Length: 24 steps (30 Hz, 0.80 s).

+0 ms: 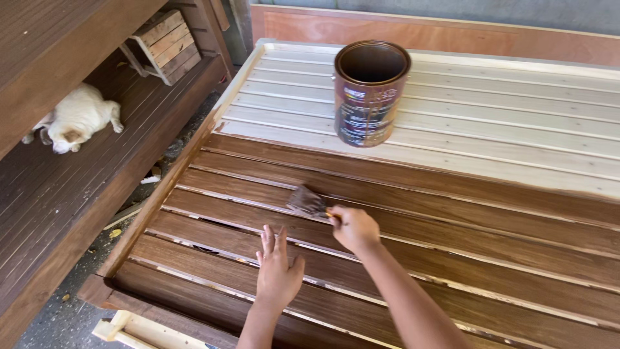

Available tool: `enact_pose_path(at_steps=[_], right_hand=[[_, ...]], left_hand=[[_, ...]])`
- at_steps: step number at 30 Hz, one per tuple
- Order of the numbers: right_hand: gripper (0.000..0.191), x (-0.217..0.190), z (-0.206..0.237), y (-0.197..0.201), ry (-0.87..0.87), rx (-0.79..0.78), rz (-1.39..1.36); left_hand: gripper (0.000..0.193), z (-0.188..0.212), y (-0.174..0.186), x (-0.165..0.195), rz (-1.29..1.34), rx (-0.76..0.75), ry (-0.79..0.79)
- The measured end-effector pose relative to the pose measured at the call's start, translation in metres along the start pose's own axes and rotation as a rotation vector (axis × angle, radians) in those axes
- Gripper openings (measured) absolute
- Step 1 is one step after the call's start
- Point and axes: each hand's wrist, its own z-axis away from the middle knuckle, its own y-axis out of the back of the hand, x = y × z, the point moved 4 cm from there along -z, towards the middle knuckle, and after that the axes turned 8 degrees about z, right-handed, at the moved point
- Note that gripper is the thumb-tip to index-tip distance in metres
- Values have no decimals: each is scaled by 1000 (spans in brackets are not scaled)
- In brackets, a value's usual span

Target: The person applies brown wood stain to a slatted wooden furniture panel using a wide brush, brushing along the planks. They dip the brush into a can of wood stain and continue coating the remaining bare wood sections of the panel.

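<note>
Brush (pixel 308 202) clamped in right hand (pixel 354 228), light, soft wet bristles, best gripped by handle; left hand (pixel 278 271) flat, fingers spread, on stained slats (pixel 452 258) just beside.

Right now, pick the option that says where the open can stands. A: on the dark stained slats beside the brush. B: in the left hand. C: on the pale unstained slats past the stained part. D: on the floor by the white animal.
C: the open can stands upright on the pale unstained slats, beyond the dark stained slats where the right hand holds the brush and the left hand rests flat.
</note>
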Motion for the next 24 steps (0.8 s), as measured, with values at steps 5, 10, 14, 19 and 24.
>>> enact_pose_path(at_steps=[5, 10, 14, 19, 24], right_hand=[[21, 103, 66, 57, -203, -76, 129], [21, 204, 137, 119, -315, 4, 211], [24, 285, 206, 164, -409, 52, 193], [29, 389, 285, 210, -766, -69, 281], [36, 472, 362, 265, -1063, -48, 300]], left_hand=[[79, 20, -54, 59, 38, -83, -62], [80, 39, -110, 116, 68, -160, -129], [78, 54, -150, 152, 27, -228, -157], [78, 75, -189, 193, -6, -301, -176], [77, 90, -201, 218, -3, -338, -178]])
